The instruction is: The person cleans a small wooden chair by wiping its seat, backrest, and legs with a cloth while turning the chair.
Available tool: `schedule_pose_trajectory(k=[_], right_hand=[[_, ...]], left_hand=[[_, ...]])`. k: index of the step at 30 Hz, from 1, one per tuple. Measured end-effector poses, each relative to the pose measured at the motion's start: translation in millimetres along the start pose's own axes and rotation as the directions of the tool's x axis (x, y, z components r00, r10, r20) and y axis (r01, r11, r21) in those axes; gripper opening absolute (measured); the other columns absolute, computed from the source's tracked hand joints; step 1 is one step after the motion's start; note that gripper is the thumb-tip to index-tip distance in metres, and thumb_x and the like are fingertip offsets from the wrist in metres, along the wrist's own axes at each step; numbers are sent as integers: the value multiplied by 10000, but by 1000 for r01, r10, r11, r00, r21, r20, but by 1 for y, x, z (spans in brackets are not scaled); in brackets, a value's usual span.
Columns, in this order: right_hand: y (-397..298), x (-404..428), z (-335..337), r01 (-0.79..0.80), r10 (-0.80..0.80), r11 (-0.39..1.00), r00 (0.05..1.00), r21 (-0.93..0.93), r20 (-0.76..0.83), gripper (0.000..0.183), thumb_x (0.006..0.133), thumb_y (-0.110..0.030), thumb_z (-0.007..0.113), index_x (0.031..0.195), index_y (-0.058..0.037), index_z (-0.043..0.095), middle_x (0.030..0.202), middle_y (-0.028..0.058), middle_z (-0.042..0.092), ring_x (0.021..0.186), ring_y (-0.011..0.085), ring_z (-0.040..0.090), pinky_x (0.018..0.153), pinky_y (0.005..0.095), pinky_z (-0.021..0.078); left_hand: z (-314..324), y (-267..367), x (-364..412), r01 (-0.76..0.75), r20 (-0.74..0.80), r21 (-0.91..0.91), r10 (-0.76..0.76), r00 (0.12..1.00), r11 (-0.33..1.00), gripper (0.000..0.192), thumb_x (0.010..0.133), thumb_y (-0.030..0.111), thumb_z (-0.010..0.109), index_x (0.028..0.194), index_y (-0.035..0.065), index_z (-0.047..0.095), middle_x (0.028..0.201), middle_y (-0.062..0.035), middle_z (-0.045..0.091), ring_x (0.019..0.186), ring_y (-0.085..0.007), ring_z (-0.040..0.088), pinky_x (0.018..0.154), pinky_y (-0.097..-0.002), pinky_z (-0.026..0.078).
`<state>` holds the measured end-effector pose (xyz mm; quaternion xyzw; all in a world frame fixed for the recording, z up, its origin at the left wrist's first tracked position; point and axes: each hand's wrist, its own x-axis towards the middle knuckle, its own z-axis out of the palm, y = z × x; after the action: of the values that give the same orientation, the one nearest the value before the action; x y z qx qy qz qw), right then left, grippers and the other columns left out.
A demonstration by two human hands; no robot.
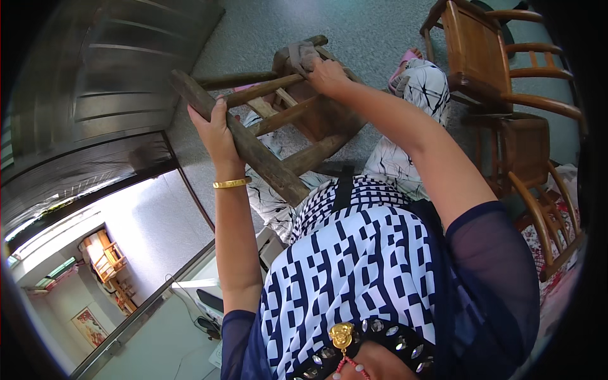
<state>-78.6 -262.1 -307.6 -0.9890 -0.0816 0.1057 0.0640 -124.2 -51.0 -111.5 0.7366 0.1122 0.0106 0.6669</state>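
Observation:
A worn wooden stool (327, 116) lies tilted across my lap, its legs and rungs pointing up and to the left. My left hand (216, 126), with a gold bracelet at the wrist, grips the thick wooden bar at the stool's left end, thumb on the near side. My right hand (327, 76) presses a grey-brown cloth (303, 56) against the stool's wood near its far end. The fingertips of that hand are partly hidden by the cloth and the wood.
Wooden chairs (482, 61) stand at the right, one (525, 147) nearer to me. A large panelled metal door (123, 71) is at the left, beside a doorway with a dark threshold (190, 199). Grey speckled floor (251, 28) lies beyond the stool. Cables (206, 325) hang at lower left.

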Motion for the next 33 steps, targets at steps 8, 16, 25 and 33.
schedule_pose_trajectory(k=[8,16,25,33], right_hand=[[2,-56,12,37,-34,999,996,31,-88,208,822,-195,538,991,-154,652,1009,181,535,831,311,633,648,412,531],[3,-135,23,61,-64,998,993,-31,-99,191,839,-172,508,952,-135,658,1005,167,528,731,310,636,603,393,537],[-29,-164,24,-218,143,892,967,396,210,258,854,-249,491,981,-72,629,1010,271,543,804,404,627,702,470,507],[-51,-179,-84,-325,-117,404,909,855,401,343,833,-196,446,1118,-60,581,780,183,632,746,268,644,725,380,503]], left_hand=[[-2,-8,11,-65,11,-39,66,998,997,728,841,177,608,1417,72,175,1101,-92,569,966,-164,544,730,-320,507],[-4,-11,11,-109,-12,-65,108,994,992,557,849,153,593,1326,63,320,1052,-77,595,901,-154,570,689,-305,512],[3,-9,15,-113,-4,-96,114,994,989,477,849,148,592,1260,53,370,1031,-75,593,869,-161,582,671,-296,519],[1,-12,16,-97,-18,-102,96,995,990,481,840,135,599,1256,62,370,1038,-77,588,851,-161,580,673,-296,522]])
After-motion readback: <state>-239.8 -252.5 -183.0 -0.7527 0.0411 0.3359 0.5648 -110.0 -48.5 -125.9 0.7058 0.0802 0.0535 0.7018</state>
